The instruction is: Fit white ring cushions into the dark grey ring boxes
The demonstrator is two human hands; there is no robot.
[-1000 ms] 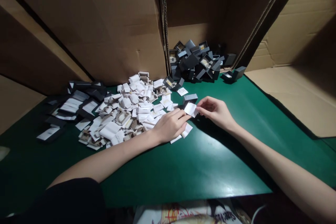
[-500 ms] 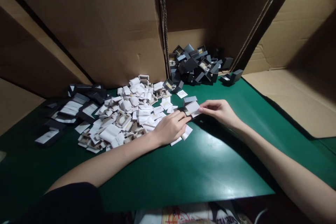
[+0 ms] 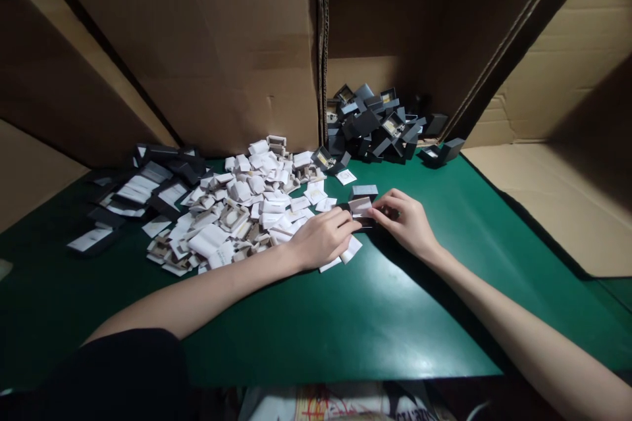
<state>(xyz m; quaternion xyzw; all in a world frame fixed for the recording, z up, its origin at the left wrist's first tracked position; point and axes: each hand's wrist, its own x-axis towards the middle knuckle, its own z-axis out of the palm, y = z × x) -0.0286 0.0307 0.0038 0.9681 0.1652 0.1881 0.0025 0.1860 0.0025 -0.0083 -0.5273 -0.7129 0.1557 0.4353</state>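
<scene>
My left hand (image 3: pixel 320 240) rests on the green mat (image 3: pixel 345 316), fingers curled, its fingertips on a small open dark grey box (image 3: pixel 364 207) with a white insert card. My right hand (image 3: pixel 405 220) meets it from the right, fingers pinched on the same box and card. A loose white card (image 3: pixel 345 253) lies under my left hand. A heap of white cards and inserts (image 3: pixel 247 204) spreads just left of my left hand.
A pile of small dark grey boxes (image 3: pixel 378 125) sits at the back against cardboard walls (image 3: pixel 197 46). Flat dark sleeves with white labels (image 3: pixel 138 194) lie at the far left. A cardboard sheet (image 3: pixel 557 191) covers the right side.
Both hands have lowered the white card down onto the small dark box; the right hand moved slightly left and down. The left hand stays on the mat.
</scene>
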